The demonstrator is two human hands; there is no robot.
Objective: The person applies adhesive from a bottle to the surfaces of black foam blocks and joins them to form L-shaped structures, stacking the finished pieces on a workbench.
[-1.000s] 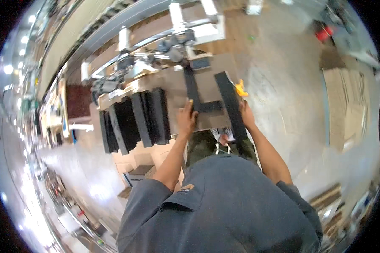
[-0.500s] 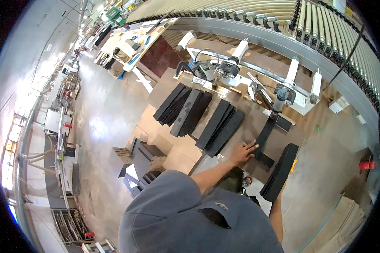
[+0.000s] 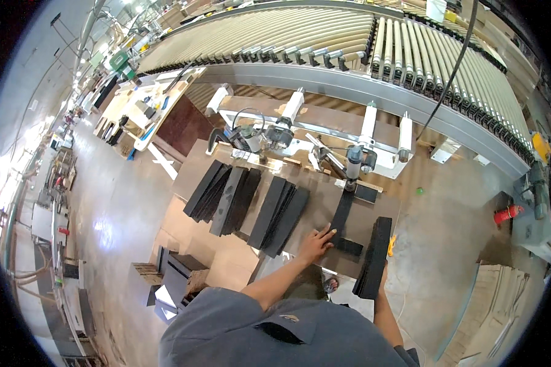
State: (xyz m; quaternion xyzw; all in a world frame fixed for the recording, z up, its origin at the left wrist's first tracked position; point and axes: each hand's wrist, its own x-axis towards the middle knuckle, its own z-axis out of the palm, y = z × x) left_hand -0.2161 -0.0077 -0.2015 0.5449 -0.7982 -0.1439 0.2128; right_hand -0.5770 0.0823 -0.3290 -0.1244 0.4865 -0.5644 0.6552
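Note:
My left hand (image 3: 315, 244) reaches over the brown work table (image 3: 303, 229), its fingers stretched out and touching the near end of a narrow black strip (image 3: 343, 213). The strip's far end lies beneath an upright cylindrical machine head (image 3: 352, 165). A short black piece (image 3: 349, 246) lies crosswise at the strip's near end. On the right, my right hand (image 3: 382, 280) holds a stack of black strips (image 3: 373, 257) tilted at the table's edge; most of its fingers are hidden behind the stack. Several more black strips (image 3: 278, 214) lie in fanned piles left of my left hand.
Beyond the table runs a roller conveyor (image 3: 275, 46). A second machine head (image 3: 280, 134) stands at the table's far side. Dark boards (image 3: 187, 269) are stacked on the lower left. A yellow item (image 3: 392, 244) shows beside the held stack, and a red fire extinguisher (image 3: 508, 214) stands farther right.
The view has shifted, so the table and machine appear farther left and lower. My left hand stays on the strip, and my right hand keeps hold of the stack.

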